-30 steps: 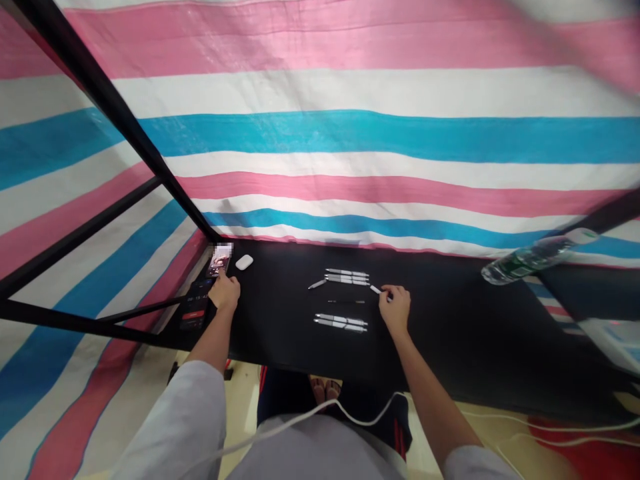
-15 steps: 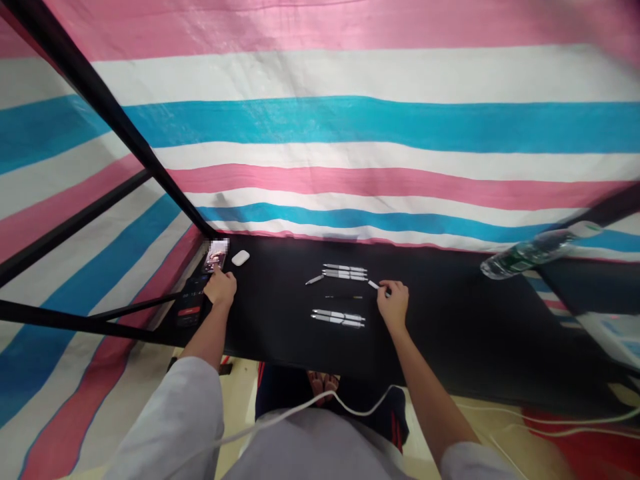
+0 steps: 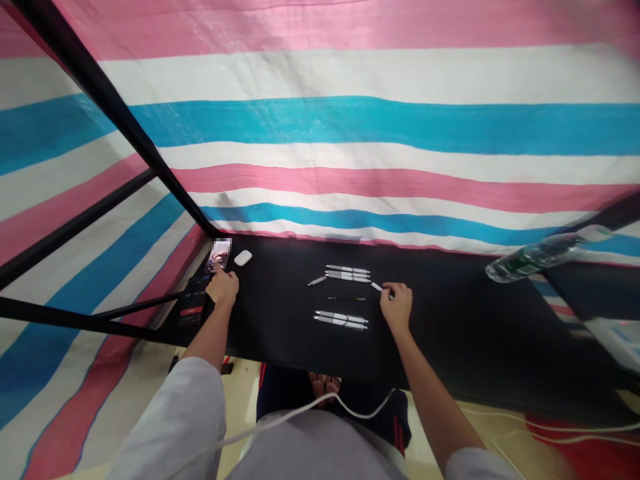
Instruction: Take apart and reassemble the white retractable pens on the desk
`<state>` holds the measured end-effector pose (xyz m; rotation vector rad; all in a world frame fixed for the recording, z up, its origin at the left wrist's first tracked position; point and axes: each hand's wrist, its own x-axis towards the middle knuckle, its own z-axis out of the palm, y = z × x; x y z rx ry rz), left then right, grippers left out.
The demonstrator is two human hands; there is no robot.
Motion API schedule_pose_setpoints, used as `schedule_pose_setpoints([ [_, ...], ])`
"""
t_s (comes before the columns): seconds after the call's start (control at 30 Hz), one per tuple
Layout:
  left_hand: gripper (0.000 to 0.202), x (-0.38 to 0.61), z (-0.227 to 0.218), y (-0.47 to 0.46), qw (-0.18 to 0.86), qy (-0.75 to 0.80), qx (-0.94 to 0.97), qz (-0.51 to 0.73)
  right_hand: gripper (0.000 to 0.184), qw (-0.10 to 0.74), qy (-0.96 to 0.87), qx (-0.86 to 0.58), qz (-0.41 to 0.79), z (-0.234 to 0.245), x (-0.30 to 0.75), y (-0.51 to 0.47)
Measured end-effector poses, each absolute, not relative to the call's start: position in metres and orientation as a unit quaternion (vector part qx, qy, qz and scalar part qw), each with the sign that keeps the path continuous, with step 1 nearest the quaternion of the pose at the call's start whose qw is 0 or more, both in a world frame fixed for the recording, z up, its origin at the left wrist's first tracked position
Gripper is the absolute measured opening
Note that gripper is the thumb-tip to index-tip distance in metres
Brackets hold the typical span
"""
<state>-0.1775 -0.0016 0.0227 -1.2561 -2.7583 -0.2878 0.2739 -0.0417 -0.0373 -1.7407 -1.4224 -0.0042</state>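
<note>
My left hand (image 3: 223,288) is over a phone (image 3: 219,257) with a lit screen at the table's left end, index finger stretched onto the screen and nothing held. My right hand (image 3: 397,305) is closed around a white pen barrel (image 3: 376,287), whose pale end sticks out to the left of the fingers. Left of it, three grey-and-white pens (image 3: 347,275) lie side by side. A short grey pen part (image 3: 317,281) rests at a slant beside them. Below lies a thin dark refill (image 3: 347,299), then two more pens (image 3: 341,321) nearer to me.
A second phone (image 3: 193,305) showing a timer lies below the first. Beside them is a white rounded case (image 3: 243,257). A clear plastic bottle (image 3: 545,255) is at the right of the black table (image 3: 465,333). Black frame poles and striped sheeting (image 3: 350,123) enclose the table.
The view has shifted slightly, moving everything a little to the right. Both hands keep their places, the left finger on the phone and the right hand on the pen barrel.
</note>
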Motion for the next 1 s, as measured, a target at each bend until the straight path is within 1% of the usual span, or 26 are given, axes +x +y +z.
schedule_pose_setpoints([
  [0.37, 0.051, -0.1766, 0.0236, -0.0013, 0.045, -0.907, -0.411, -0.085, 0.019, 0.429, -0.571, -0.700, -0.003, -0.0363, 0.2739, -0.0424],
  [0.8, 0.050, -0.1790, 0.0171, 0.0005, 0.079, -0.905, -0.411, -0.078, 0.019, 0.427, -0.571, -0.701, 0.000, -0.0350, 0.2748, -0.0427],
  [1.0, 0.049, -0.1774, 0.0198, -0.0003, 0.071, -0.907, -0.409, -0.072, 0.019, 0.427, -0.570, -0.702, -0.008, -0.0344, 0.2740, -0.0430],
])
